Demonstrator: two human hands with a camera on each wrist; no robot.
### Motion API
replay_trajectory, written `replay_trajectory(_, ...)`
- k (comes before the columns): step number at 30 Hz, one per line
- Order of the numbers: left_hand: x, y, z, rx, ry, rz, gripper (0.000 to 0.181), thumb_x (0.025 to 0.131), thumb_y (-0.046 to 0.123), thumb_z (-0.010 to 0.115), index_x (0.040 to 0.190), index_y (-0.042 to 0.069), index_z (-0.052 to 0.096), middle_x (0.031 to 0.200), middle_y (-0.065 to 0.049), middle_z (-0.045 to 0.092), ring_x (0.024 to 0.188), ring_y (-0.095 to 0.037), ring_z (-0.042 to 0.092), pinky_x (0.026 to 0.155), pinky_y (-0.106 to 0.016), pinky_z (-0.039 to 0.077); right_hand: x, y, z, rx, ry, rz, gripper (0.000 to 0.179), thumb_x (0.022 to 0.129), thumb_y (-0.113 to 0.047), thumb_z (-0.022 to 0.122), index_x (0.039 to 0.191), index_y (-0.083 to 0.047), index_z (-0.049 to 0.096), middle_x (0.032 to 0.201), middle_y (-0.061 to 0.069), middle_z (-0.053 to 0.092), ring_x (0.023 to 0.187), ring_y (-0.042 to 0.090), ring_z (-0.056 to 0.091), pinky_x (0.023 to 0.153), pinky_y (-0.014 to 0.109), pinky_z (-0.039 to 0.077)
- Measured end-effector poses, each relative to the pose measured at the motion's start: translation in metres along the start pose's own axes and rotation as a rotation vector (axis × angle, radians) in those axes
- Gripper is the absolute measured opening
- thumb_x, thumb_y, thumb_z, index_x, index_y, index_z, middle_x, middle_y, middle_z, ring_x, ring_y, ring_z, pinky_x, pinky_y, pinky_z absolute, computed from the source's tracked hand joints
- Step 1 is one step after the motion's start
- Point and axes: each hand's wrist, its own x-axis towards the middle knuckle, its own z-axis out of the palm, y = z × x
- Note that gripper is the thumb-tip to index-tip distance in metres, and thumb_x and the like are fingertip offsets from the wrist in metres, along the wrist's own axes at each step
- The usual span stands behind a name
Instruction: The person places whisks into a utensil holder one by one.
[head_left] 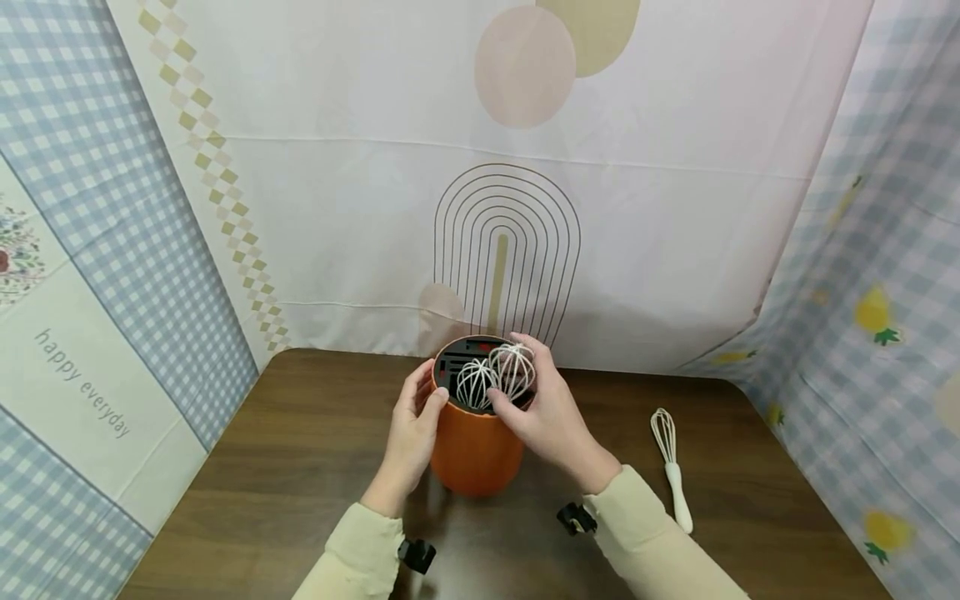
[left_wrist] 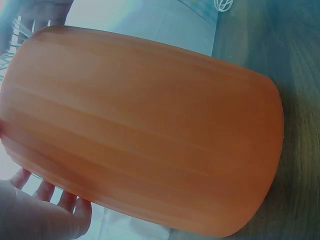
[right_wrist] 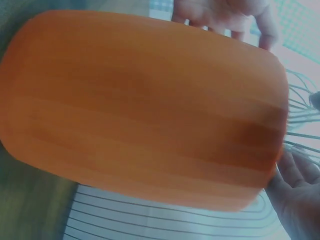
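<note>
Orange holder [head_left: 476, 454]; loose whisk [head_left: 674, 475] nearer right table edge [head_left: 795, 477].

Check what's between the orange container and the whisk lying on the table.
Head view: the person's right wrist, pale sleeve and a black piece by its cuff sit between the orange container and that whisk, with bare tabletop on either side.

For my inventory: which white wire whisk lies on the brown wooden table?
The rightmost white wire whisk, handle visible; the other two whisks show only wire heads above the orange round container.
</note>
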Motion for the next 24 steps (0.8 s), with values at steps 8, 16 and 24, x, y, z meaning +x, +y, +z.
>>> replay_trajectory(8, -0.001, -0.001, 0.001, -0.007, 0.001, 0.002, 0.048, 0.100, 0.009, 0.051, 0.146, 0.007, 0.038, 0.142, -0.014, 0.044, 0.130, -0.027, 0.042, 0.106, -0.043, 0.036, -0.002, -0.007, -0.016, -0.130, -0.008, -0.123, 0.058, 0.086, -0.013, 0.072, 0.139, -0.014, 0.046, 0.133, 0.002, 0.051, 0.117, 0.020, 0.052, 0.094, 0.040, 0.045)
replay_trajectory(16, -0.002, -0.001, 0.000, 0.002, 0.009, 0.002, 0.049, 0.100, 0.009, 0.051, 0.146, 0.007, 0.038, 0.142, -0.014, 0.044, 0.130, -0.027, 0.042, 0.106, -0.042, 0.036, -0.001, -0.003, -0.006, -0.197, -0.144, -0.075, 0.061, 0.088, -0.019, 0.073, 0.141, -0.016, 0.044, 0.138, 0.003, 0.047, 0.124, 0.017, 0.047, 0.095, 0.039, 0.046)
replay_trajectory(24, -0.002, -0.001, 0.001, 0.011, 0.005, 0.012, 0.048, 0.100, 0.010, 0.051, 0.146, 0.006, 0.038, 0.142, -0.015, 0.045, 0.129, -0.027, 0.043, 0.106, -0.042, 0.036, -0.002, 0.002, -0.001, -0.271, -0.176, -0.059, 0.077, 0.087, -0.037, 0.072, 0.151, -0.026, 0.032, 0.146, -0.001, 0.042, 0.131, 0.019, 0.039, 0.104, 0.044, 0.037)
